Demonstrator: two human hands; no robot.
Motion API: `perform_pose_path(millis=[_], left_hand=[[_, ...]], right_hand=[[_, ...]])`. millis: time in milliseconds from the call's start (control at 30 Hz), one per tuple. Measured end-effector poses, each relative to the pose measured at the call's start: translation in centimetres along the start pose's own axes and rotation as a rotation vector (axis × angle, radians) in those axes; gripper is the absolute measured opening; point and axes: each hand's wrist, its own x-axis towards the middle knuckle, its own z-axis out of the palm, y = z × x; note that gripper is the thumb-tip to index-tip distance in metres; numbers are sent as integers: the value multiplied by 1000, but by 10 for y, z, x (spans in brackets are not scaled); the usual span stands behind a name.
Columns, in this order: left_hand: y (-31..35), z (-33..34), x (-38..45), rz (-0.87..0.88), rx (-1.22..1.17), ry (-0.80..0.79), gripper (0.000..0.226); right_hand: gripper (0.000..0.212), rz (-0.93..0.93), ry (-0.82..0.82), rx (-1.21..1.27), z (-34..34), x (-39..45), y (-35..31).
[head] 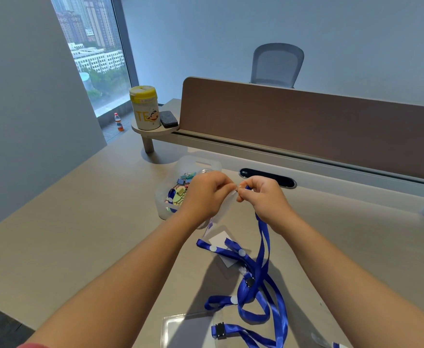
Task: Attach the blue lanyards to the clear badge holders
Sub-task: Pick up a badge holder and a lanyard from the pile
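Both hands [233, 192] pinch lanyard [262, 237] end, badge holder [227, 197]; clip box [178, 189] behind, lanyards tangled below.

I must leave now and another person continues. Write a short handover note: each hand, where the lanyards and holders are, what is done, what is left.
Left hand: pinches the top of a clear holder, raised above the desk.
Right hand: pinches the clip end of a blue lanyard at that holder's top; whether it is clipped yet cannot be told.
On the desk: tangled lanyards, one holder under them, another at the near edge.
Left: finish this clip, then the holders on the desk.
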Motion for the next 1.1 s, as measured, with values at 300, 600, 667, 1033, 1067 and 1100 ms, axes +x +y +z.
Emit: perform_pose_path(millis=[300,600,667,1033,1067,1100], left_hand=[[-3,11,6,-197,-405,56,22],[-5,10,12,-303,-563,22,24],[-7,8,13,-341,-629,-20,24],[-4,20,13,-280,-517,-93,37],[-2,20,16,-267,-499,-27,32],[1,19,20,-246,-476,39,29]], right_hand=[[12,-21,73,-42,5,6,-6],[15,-19,23,-78,2,10,-4],[24,24,7,-17,-1,13,-5],[26,238,-22,598,-28,27,-19],[26,232,-24,600,-32,28,-22],[26,220,-16,569,-36,29,-25]])
